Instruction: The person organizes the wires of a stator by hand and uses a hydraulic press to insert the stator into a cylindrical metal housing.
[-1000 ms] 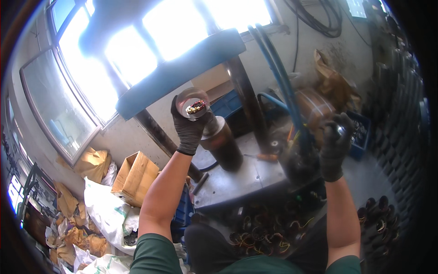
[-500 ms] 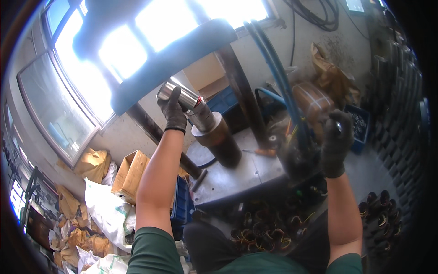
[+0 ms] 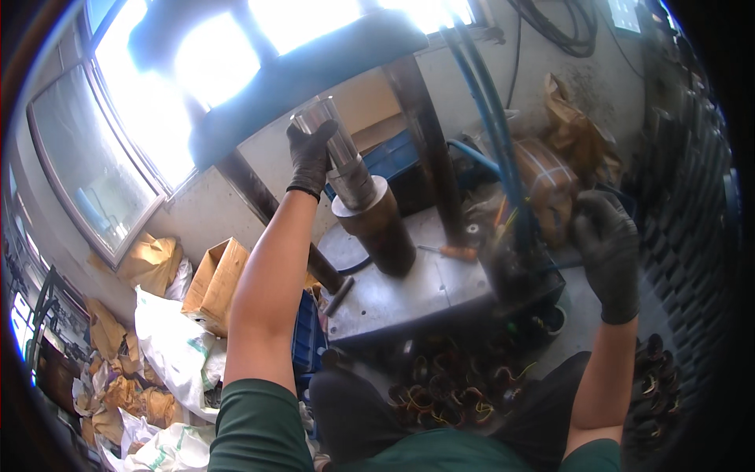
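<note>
Head view, seen over the worker's hands: nearest, on the floor before the stepped post (image 3: pixel 379 240), lie dark rings (image 3: pixel 448 393) with coloured wires; a white sack (image 3: pixel 167 334) and a light-brown box (image 3: pixel 212 285) stand to the post's left. Right hand (image 3: pixel 609 252), gloved, raised well to the post's right, fingers curled; I cannot tell whether it grasps anything. Left hand (image 3: pixel 311 160), gloved, above the post, wrapped around a shiny metal cylinder (image 3: pixel 340 145), roughly in line with the post, lower end at its top; whether the two touch cannot be made out. A steel plate (image 3: pixel 393 303) bears the post, a brown-handled tool (image 3: pixel 460 252) lying right of it. Farther off: a blue crate (image 3: pixel 397 154) behind the post, a strapped carton (image 3: pixel 546 169) behind and right, bright windows (image 3: pixel 216 59) beyond
</note>
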Motion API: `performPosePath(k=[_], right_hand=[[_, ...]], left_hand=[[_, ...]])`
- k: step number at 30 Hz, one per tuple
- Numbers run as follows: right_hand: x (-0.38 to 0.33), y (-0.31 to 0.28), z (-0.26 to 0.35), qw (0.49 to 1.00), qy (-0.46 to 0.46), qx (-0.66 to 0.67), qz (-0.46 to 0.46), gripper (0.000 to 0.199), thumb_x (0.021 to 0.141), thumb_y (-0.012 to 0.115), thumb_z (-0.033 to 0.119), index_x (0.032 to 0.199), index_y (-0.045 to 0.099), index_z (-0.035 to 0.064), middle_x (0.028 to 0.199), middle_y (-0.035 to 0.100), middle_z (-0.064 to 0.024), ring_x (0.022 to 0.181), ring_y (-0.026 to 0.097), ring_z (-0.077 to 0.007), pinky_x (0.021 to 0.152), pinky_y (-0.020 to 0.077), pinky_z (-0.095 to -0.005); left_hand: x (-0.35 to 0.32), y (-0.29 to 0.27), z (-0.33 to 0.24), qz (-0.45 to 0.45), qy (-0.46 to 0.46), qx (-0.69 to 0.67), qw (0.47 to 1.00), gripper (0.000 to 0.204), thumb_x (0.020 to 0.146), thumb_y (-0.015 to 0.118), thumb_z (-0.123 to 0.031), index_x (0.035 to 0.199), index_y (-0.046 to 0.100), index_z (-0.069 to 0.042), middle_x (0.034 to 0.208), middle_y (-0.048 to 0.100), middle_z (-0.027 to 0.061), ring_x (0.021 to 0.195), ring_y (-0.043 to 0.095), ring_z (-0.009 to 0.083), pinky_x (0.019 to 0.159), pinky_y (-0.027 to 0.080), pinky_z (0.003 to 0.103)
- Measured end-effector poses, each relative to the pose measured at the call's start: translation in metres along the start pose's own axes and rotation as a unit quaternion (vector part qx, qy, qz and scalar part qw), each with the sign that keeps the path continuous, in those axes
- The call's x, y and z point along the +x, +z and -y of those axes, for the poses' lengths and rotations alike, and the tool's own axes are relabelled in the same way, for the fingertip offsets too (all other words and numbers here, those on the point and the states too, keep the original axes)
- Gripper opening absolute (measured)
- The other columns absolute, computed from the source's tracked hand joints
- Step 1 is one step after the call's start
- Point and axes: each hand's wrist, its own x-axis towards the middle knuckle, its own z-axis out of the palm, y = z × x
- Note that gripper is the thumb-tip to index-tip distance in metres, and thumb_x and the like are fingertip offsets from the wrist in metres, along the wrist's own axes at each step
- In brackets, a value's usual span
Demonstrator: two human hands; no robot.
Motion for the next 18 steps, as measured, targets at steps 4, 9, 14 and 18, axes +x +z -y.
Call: performPosePath(k=[4,9,14,18], right_hand=[[-0.003,-0.006,0.015,0.996,0.028,-0.047,0.063,0.018,0.095,0.062,0.002,0.109,0.071,-0.0025,0.101,0.071,-0.0197,0.093,0.073,-0.0311,0.085,0.0560,-0.0381],[-0.014,-0.027,0.021,0.974,-0.041,-0.169,0.147,0.019,0.089,0.065,0.005,0.106,0.073,0.0002,0.095,0.072,-0.0214,0.090,0.073,-0.0368,0.082,0.0566,-0.0416],[-0.042,-0.048,0.030,0.908,-0.074,-0.270,0.310,0.023,0.083,0.069,0.017,0.102,0.074,0.0054,0.095,0.072,-0.0191,0.084,0.072,-0.0381,0.075,0.0567,-0.0456],[-0.056,-0.061,0.037,0.796,-0.063,-0.332,0.501,0.028,0.080,0.070,0.025,0.102,0.075,0.0089,0.089,0.073,-0.0150,0.082,0.072,-0.0360,0.075,0.0561,-0.0465]], left_hand=[[0.000,-0.001,0.006,0.000,0.026,0.031,0.999,0.074,0.077,0.089,-0.025,0.132,0.045,0.001,0.118,0.063,0.0164,0.101,0.067,0.0262,0.084,0.060,0.040],[0.004,0.004,0.022,-0.018,0.047,0.027,0.998,0.078,0.075,0.090,-0.033,0.131,0.047,0.000,0.117,0.064,0.0167,0.102,0.067,0.0262,0.085,0.058,0.041],[0.002,-0.002,0.044,-0.046,0.067,0.091,0.993,0.075,0.078,0.085,-0.040,0.129,0.049,0.002,0.115,0.065,0.0191,0.105,0.066,0.0290,0.089,0.056,0.043],[-0.037,-0.001,0.068,-0.023,0.032,-0.004,0.999,0.072,0.079,0.084,-0.040,0.129,0.050,0.001,0.116,0.065,0.0188,0.106,0.066,0.0274,0.089,0.056,0.043]])
